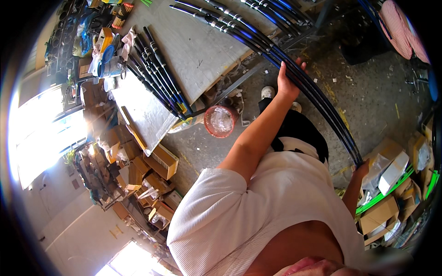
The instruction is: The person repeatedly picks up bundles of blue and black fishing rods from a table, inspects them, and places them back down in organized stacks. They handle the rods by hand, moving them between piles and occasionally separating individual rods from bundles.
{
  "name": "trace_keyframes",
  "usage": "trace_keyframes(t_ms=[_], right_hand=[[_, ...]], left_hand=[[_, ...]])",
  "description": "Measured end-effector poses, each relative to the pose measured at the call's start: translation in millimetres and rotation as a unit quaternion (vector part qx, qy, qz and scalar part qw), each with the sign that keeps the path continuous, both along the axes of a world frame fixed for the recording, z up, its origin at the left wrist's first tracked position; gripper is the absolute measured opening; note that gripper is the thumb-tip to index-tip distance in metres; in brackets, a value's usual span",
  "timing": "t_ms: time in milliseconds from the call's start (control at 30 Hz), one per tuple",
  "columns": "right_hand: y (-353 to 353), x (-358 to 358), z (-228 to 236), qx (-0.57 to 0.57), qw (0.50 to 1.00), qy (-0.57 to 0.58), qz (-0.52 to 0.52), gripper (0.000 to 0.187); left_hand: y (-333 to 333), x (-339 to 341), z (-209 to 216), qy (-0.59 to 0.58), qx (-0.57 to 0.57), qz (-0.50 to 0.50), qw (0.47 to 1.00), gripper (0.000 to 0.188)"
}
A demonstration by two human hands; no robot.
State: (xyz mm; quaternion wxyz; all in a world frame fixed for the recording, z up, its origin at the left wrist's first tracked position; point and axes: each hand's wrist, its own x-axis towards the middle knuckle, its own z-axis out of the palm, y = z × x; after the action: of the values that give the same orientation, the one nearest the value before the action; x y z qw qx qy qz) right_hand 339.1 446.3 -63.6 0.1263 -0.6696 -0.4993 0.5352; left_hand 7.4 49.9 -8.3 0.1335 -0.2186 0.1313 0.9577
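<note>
A bundle of long black fishing rods (317, 99) with blue sheen and silver fittings slants from the table at the top down to my right side. Partway along, my left hand (288, 85) cradles the bundle from beneath, thumb on the near side and fingertips showing beyond. My right hand (361, 169) is closed round the lower ends; its fingers are partly hidden. The rods' upper parts reach over the grey table (184, 41). On the table's left side lies another group of rods (156, 73), and more rods (281, 16) lie at the top edge.
A red waste basket (221, 121) with clear plastic inside stands below the table edge. Cardboard boxes (161, 162) pile up at left, and more boxes (380, 214) with a green strip lie at right. Pink striped cloth (399, 30) is at the upper right. Scraps dot the floor.
</note>
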Motion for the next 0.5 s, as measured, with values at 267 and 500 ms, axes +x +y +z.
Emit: trace_keyframes(t_ms=[267,500], right_hand=[[-3.0,-12.0,-10.6,0.016,0.999,0.038,-0.011,0.037],[-19.8,-28.3,-5.5,0.003,1.000,0.028,0.000,0.038]], left_hand=[[1.9,-3.7,-0.7,-0.068,-0.032,0.033,0.997,0.038],[-0.1,-5.2,4.8,-0.091,-0.146,0.005,0.985,0.042]])
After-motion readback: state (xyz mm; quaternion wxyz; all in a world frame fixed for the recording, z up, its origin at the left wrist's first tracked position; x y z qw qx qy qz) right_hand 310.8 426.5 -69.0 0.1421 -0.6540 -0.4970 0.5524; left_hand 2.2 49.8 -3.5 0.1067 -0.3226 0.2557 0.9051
